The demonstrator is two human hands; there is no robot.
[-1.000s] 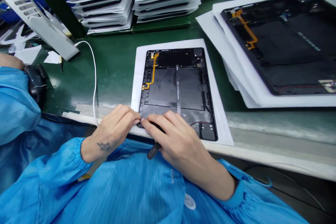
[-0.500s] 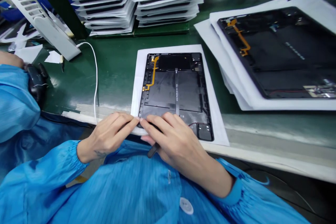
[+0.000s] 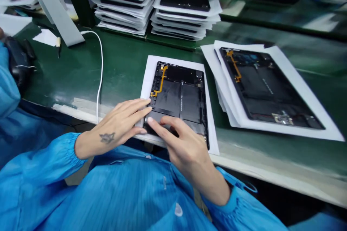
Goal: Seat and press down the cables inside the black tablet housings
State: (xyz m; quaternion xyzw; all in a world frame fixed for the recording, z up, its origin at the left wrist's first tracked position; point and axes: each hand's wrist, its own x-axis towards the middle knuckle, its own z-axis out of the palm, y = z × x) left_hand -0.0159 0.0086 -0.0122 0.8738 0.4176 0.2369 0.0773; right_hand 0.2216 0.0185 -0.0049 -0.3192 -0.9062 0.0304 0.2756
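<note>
An opened tablet point(image 3: 173, 97) lies on a white sheet point(image 3: 145, 79) at the bench's front edge, its black inside and an orange flex cable point(image 3: 162, 81) facing up. My left hand point(image 3: 119, 122) lies with outstretched fingers over the tablet's lower left edge, fingertips touching the frame. My right hand point(image 3: 187, 144) presses its index fingertip near the tablet's lower left corner, close to the left fingers. Its other fingers are curled and the thumb is hidden. Whether anything is inside those curled fingers cannot be seen.
Another opened tablet point(image 3: 265, 86) rests on paper sheets at the right. Stacks of tablets between paper point(image 3: 121, 3) stand behind. A white stand point(image 3: 58, 14) with a white cable point(image 3: 101, 65) is at left, near a co-worker's blue sleeve point(image 3: 8, 79) and a dark device point(image 3: 18, 61).
My left hand has flattened and slid forward along the tablet edge. My right fingertips have spread, with the index now pressing alone. The dark tool under my right hand is no longer visible. The view shifted.
</note>
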